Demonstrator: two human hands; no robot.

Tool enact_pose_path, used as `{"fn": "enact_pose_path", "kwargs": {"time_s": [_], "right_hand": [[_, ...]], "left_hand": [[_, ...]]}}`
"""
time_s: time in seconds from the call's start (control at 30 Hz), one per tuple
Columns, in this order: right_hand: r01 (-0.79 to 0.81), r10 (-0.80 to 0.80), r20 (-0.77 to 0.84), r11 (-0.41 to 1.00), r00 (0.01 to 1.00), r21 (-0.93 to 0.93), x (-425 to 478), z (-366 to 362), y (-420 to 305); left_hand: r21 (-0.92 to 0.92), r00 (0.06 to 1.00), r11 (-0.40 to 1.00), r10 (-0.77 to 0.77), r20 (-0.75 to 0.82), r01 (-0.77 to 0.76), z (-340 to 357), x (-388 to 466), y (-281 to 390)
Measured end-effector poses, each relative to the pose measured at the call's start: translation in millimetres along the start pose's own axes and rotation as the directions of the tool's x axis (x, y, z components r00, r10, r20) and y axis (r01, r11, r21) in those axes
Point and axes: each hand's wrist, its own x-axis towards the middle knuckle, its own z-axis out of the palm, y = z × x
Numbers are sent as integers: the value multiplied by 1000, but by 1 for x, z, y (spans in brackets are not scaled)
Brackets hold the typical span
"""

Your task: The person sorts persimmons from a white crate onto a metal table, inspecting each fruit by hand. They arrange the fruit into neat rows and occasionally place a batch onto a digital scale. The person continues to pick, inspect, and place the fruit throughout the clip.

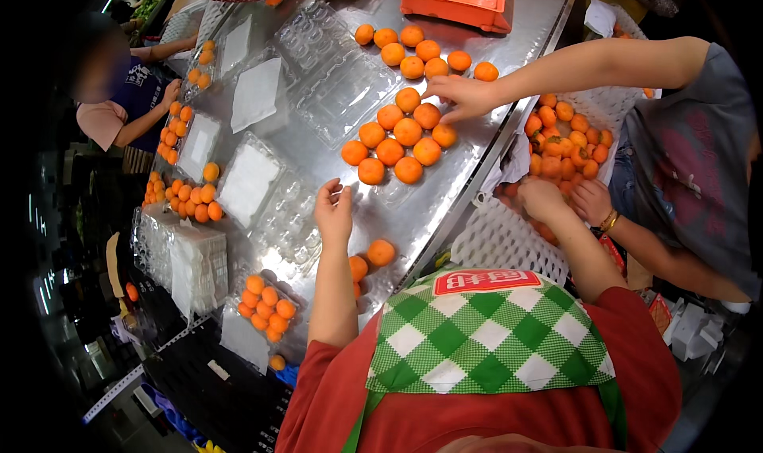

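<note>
My left hand (334, 210) is over the metal table (310, 167), fingers apart and holding nothing, between an open clear plastic clamshell (286, 214) and a group of orange persimmons (390, 152) set out in rows. A few loose persimmons (381, 253) lie beside my left forearm. My right hand (539, 198) reaches into a crate of persimmons (560, 149) lined with white foam netting (506, 232); its fingers are partly hidden, so whether it grips a fruit does not show. A co-worker's hand (587, 202) is in the same crate, close beside mine.
The co-worker's other hand (462, 97) touches the persimmon rows. An orange plastic crate (453, 0) sits at the table's far side. Stacked clamshells and white pads (197, 268) stand at the left, near a filled pack (267, 309). Another person (140, 101) works across the table.
</note>
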Motion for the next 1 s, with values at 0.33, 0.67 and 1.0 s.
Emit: {"fn": "enact_pose_path", "kwargs": {"time_s": [0.33,0.67,1.0], "right_hand": [[99,67,-298,856,952,508,37,-59,-54],[-244,355,104,378,929,893,130,-42,-74],[-195,340,238,-157,910,968,142,-35,-76]], "left_hand": [[-249,957,925,-289,30,287,7,77,-3],[-447,907,798,-414,80,404,27,106,0],[-690,855,509,-368,366,515,33,98,-27]]}}
